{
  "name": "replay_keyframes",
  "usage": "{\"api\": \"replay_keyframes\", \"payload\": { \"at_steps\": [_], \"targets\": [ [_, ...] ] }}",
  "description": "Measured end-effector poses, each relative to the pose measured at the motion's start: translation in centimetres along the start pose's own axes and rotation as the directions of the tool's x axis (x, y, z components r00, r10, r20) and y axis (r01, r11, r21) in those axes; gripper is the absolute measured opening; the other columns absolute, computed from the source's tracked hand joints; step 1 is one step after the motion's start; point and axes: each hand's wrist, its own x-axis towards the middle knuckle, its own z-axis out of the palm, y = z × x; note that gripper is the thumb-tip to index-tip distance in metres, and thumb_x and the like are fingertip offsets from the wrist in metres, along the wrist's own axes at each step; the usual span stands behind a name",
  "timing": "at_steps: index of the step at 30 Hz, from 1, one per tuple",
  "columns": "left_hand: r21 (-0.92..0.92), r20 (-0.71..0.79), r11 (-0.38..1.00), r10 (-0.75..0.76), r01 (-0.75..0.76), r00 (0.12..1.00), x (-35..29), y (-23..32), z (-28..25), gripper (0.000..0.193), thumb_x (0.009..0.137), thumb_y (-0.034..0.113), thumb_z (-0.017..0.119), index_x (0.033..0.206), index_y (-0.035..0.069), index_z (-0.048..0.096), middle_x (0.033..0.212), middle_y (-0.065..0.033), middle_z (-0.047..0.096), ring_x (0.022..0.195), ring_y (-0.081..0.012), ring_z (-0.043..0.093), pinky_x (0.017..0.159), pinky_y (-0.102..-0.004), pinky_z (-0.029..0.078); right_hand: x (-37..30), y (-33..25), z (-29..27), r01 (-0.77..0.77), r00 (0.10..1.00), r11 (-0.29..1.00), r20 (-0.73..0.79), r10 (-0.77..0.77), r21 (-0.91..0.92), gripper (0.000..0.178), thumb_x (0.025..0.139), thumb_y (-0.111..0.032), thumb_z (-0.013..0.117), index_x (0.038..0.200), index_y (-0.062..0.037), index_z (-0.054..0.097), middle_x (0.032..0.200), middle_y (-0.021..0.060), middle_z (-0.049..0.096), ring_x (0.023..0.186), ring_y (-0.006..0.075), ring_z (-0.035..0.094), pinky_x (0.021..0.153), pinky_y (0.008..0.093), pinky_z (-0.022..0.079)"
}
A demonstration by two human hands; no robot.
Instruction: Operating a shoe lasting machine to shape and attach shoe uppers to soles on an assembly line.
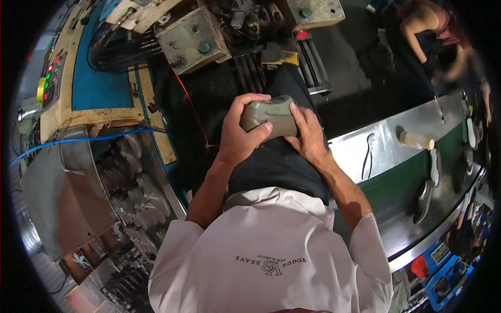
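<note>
Between my two hands, in front of my lap, is a grey-green shoe upper with a rounded, smooth end turned toward me. My left hand grips its left side, with the thumb across the near face and the fingers over the top. On the other side my right hand is closed against it, thumb near the top edge and fingers partly hidden beneath. The far end of the shoe and whatever fills it are hidden.
A machine with grey blocks stands ahead. At the left are a control panel, a blue hose and racked shoe parts. Rightward, pliers and a beige cylinder lie beside a green conveyor carrying shoes. Another person sits beyond.
</note>
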Motion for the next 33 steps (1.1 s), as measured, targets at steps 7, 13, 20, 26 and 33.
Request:
{"api": "replay_keyframes", "payload": {
  "at_steps": [7,13,20,26,33],
  "targets": [
    [0.036,0.018,0.996,0.078,-0.079,0.997,2.9,-0.8,0.8,0.049,0.083,0.001,0.072,0.131,0.005,0.062,0.130,-0.0113,0.072,0.122,-0.0222,0.067,0.108,-0.0375,0.051,-1.0,0.9,0.4,-0.100,0.993,0.987,-0.071,0.091,-0.128,0.106,0.075,-0.010,0.094,0.168,-0.0217,0.044,0.132,0.0233,0.061,0.113,0.0448,0.064,0.096,0.0527,0.053],
    [-0.487,0.250,0.832,-0.157,0.264,0.956,8.6,-4.0,-1.2,0.065,0.106,0.018,0.069,0.163,0.007,0.039,0.146,-0.0152,0.058,0.126,-0.0334,0.065,0.113,-0.0485,0.052,5.0,1.4,-5.6,-0.442,0.857,0.892,0.339,0.388,0.097,0.100,0.086,-0.029,0.090,0.171,-0.0187,0.038,0.132,0.0239,0.065,0.117,0.0433,0.065,0.100,0.0489,0.055],
    [-0.401,0.216,0.627,-0.644,0.668,0.734,8.7,-10.9,3.2,0.056,0.101,0.033,0.077,0.148,0.012,0.055,0.124,-0.0063,0.068,0.107,-0.0225,0.070,0.087,-0.0447,0.061,1.1,-1.6,-8.7,-0.093,0.814,0.944,0.521,0.255,-0.316,0.087,0.082,-0.026,0.089,0.162,-0.0320,0.055,0.172,0.0223,0.035,0.128,0.0480,0.058,0.111,0.0521,0.053],
    [-0.117,-0.455,0.992,-0.019,-0.039,0.890,20.6,-10.9,-7.7,0.056,0.102,0.038,0.068,0.145,0.003,0.061,0.126,-0.0104,0.069,0.116,-0.0253,0.067,0.105,-0.0413,0.052,3.1,-0.7,-10.2,-0.181,0.966,0.950,0.133,0.220,-0.255,0.066,0.087,-0.023,0.086,0.151,-0.0268,0.069,0.171,0.0259,0.038,0.124,0.0451,0.060,0.103,0.0522,0.057],
    [-0.582,-0.069,0.781,-0.326,0.228,0.943,39.4,0.9,-11.2,0.056,0.100,0.033,0.080,0.143,0.005,0.058,0.127,-0.0125,0.071,0.116,-0.0251,0.070,0.096,-0.0462,0.060,19.1,-2.6,-12.6,-0.043,0.993,0.889,0.076,0.087,-0.456,0.071,0.088,-0.021,0.084,0.155,-0.0312,0.064,0.172,0.0245,0.038,0.121,0.0449,0.061,0.099,0.0515,0.060]
  ]
}}
